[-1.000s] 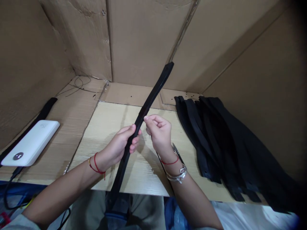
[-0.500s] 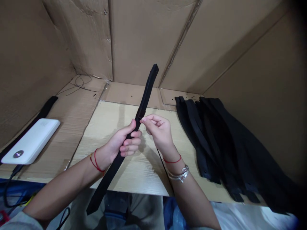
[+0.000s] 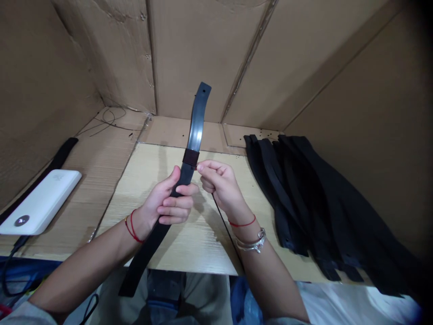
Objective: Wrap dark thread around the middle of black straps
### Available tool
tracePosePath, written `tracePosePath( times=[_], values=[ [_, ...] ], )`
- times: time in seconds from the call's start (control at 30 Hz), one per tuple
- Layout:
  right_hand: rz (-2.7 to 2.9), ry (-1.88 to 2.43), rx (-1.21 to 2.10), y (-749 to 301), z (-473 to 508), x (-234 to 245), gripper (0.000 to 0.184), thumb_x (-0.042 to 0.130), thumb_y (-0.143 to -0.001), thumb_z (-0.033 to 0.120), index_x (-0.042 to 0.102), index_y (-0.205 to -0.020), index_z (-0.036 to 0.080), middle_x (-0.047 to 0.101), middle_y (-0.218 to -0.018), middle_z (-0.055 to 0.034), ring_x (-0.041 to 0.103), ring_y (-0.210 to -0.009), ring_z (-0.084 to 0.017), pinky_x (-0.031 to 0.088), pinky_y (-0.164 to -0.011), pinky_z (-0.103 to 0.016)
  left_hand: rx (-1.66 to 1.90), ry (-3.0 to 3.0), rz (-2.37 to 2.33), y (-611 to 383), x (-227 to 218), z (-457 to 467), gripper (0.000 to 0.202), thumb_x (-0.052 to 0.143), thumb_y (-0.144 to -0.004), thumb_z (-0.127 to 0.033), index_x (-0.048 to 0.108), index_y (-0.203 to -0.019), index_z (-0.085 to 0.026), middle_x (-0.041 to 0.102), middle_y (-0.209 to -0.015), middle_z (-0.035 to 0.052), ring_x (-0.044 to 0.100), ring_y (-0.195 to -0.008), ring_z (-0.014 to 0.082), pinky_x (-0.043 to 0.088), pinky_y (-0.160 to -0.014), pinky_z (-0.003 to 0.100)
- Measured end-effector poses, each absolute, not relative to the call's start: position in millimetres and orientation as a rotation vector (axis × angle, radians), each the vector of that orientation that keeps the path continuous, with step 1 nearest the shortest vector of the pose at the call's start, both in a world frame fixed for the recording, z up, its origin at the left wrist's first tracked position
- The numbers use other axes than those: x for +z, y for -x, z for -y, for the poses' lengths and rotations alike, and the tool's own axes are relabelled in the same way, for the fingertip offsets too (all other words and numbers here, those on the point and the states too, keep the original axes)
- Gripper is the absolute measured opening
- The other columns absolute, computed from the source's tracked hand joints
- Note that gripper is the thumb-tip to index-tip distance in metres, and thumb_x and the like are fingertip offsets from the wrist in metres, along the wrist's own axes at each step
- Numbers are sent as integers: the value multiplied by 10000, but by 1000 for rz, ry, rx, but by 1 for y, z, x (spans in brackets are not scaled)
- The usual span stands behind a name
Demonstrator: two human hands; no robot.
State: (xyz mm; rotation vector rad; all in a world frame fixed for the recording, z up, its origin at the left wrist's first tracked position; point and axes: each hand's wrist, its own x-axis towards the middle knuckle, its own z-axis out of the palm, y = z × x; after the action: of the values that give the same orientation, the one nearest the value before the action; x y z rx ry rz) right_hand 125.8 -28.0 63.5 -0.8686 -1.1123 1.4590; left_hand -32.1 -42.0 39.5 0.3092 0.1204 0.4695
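Note:
My left hand [image 3: 169, 201] grips a long black belt strap [image 3: 196, 126], which rises past the fingers to a curved, glossy tip with a small hole. The strap's lower end [image 3: 135, 271] hangs towards my lap. A dark brown loop [image 3: 191, 157] circles the strap just above my left hand. My right hand [image 3: 218, 183] is pinched, with its fingertips at the loop's lower right corner. Anything small between those fingertips is hidden.
Several black straps [image 3: 304, 194] lie fanned out on the right of a pale wooden board [image 3: 189, 246]. A white power bank [image 3: 40, 203] and another black strap [image 3: 57, 158] lie on cardboard at the left. Cardboard walls [image 3: 203, 58] rise behind.
The strap has swung more upright and turned, so its glossy face and the brown loop now show. Its top has moved left, and its lower end has swung left too.

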Motion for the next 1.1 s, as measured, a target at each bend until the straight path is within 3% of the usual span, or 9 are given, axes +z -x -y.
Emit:
tracePosePath(
  times=[0.17, 0.37, 0.5, 0.57, 0.7, 0.87, 1.1],
  values=[
    [1168, 786, 1378, -127, 29, 61, 213, 794, -711, 350, 696, -761, 167, 304, -451, 118, 165, -409, -33, 101, -400, -219, 382, -346, -75, 35, 37, 42, 554, 586, -824, -670, 374, -595, -211, 233, -331, -128, -32, -222, 4, 126, -171, 112],
    [1253, 807, 1230, -129, 29, 55, 251, 784, -739, 406, 695, -746, 171, 340, -468, 95, 201, -419, -43, 115, -403, -230, 351, -414, -78, 37, 39, 43, 561, 538, -832, -703, 402, -606, -208, 238, -349, -120, 8, -226, 13, 172, -185, 119],
    [1198, 833, 1185, -126, 28, 54, 278, 791, -723, 431, 689, -732, 172, 372, -460, 91, 225, -410, -45, 160, -394, -226, 476, -609, -206, 35, 45, 44, 491, 453, -911, -648, 585, -858, -178, 382, -440, -81, 232, -273, 44, 320, -265, 125],
    [1177, 839, 1175, -125, 28, 54, 293, 801, -706, 443, 688, -722, 173, 395, -460, 86, 255, -412, -49, 198, -395, -225, 612, -694, -299, 32, 47, 45, 428, 449, -943, -587, 599, -967, -187, 485, -534, -50, 380, -340, 61, 409, -335, 138],
    [1195, 858, 1125, -122, 32, 57, 305, 814, -693, 449, 681, -692, 175, 414, -473, 72, 323, -437, -61, 247, -402, -218, 830, -769, -402, 27, 49, 47, 317, 471, -974, -431, 590, -844, -167, 567, -637, -14, 500, -438, 82, 533, -464, 205],
    [1214, 870, 1140, -120, 37, 59, 269, 791, -741, 413, 668, -676, 183, 365, -449, 87, 296, -407, -56, 281, -403, -223, 948, -834, -524, 26, 49, 49, 209, 573, -938, -355, 618, -889, -156, 629, -690, 13, 603, -554, 117, 570, -584, 239],
    [1184, 887, 1215, -118, 32, 54, 287, 799, -714, 426, 667, -686, 172, 353, -465, 87, 272, -438, -57, 188, -402, -227, 1031, -720, -518, 24, 49, 53, 204, 524, -974, -325, 592, -887, -153, 529, -619, -32, 455, -450, 53, 443, -429, 134]
  ],
)
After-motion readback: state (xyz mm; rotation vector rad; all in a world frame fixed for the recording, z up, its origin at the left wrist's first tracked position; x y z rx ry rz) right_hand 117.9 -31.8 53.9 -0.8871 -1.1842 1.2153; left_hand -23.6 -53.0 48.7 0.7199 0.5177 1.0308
